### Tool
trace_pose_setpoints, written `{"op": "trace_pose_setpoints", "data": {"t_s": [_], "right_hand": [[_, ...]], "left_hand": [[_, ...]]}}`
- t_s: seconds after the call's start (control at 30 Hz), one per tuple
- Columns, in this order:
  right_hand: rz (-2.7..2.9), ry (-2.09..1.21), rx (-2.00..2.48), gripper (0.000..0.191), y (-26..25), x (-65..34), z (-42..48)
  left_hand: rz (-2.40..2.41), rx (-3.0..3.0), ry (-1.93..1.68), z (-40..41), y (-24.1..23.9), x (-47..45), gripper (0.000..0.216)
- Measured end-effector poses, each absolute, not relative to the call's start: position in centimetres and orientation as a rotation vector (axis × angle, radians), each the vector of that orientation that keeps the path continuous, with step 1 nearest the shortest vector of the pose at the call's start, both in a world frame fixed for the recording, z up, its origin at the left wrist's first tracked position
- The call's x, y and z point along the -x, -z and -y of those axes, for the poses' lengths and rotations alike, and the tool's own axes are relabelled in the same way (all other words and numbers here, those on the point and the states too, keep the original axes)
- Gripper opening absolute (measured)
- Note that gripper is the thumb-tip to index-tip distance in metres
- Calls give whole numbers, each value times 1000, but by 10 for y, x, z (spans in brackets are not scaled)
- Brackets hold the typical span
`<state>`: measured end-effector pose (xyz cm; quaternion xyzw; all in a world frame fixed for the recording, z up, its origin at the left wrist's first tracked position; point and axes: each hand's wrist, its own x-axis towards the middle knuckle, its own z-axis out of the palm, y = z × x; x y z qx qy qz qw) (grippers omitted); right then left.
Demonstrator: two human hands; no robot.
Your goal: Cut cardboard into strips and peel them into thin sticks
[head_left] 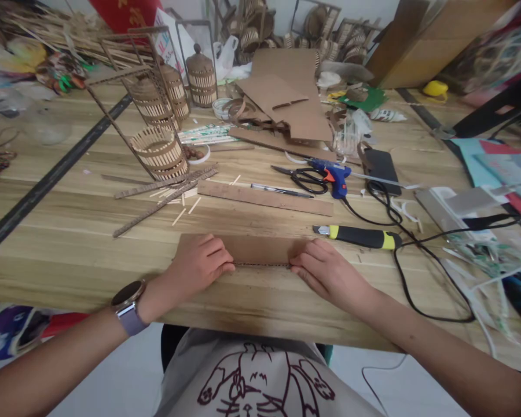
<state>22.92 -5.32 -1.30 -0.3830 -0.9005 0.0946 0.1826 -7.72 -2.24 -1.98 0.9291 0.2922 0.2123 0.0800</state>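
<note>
- Wooden table (252,304), running beneath everything.
- Cardboard sheets (286,69), overlapping at the far middle.
- Cardboard piece (260,249), lying at the near middle of the table, between and under the hands, corrugated edge toward the person.
- Cardboard strip (264,198), just beyond it.
- Left hand (203,259), fingers curled closed, gripping the piece's near edge at left.
- Right hand (316,263), likewise pinched on that edge at right.
- Utility knife (362,236), just beyond the right hand, blade pointing left.
- Pen (282,190), beside the strip's far edge.
</note>
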Motion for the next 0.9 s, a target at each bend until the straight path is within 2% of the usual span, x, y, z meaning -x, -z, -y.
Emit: {"op": "trace_pose_setpoints", "data": {"t_s": [0.17, 0.3, 0.47, 0.63, 0.73, 0.9], "right_hand": [[2417, -523, 1126, 15, 9, -226, 46], [2348, -647, 1164, 13, 8, -221, 35], [2401, -400, 1279, 17, -2, -241, 27], [2356, -41, 1656, 31, -18, -308, 32], [2466, -108, 1817, 44, -15, -340, 36], [2588, -23, 1830, 41, -1, -344, 39]], "left_hand": [[-984, -2742, -559, 14, 18, 74, 34], [-1114, -2664, -503, 5, 23, 70, 23], [-1102, -2710, -507, 0, 27, 68, 27], [-1063, -2654, -575, 1, 25, 67, 29], [-1035, -2637, -584, 1, 26, 67, 28], [-1061, -2611, -592, -1, 28, 69, 26]]}}
